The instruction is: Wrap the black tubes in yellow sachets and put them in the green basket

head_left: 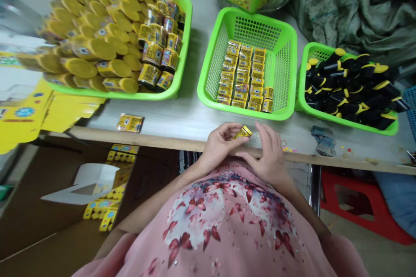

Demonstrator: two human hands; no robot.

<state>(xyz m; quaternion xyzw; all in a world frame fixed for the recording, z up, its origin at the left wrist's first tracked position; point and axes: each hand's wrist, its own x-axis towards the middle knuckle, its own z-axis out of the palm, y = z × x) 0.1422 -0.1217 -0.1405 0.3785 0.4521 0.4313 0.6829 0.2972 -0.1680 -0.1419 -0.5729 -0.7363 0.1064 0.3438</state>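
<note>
Between the thumb and fingers of my left hand (221, 140) is a small yellow-labelled jar (243, 132), tilted, above the table's front edge. My right hand (269, 156) is just to its right, fingers stretched out and apart, holding nothing. Beyond my hands stands a green basket (247, 114) with rows of small yellow-labelled jars (241, 91) on its floor. On the tabletop to the left lies another small yellow-labelled piece (130, 123).
A green basket (186, 43) heaped with yellow-lidded jars (107, 47) is at left. Another green basket (351, 125) at right holds black-and-yellow pieces (354, 82). A crumpled rag (323, 140) lies near the wooden edge. Below left is an open cardboard box (42, 207).
</note>
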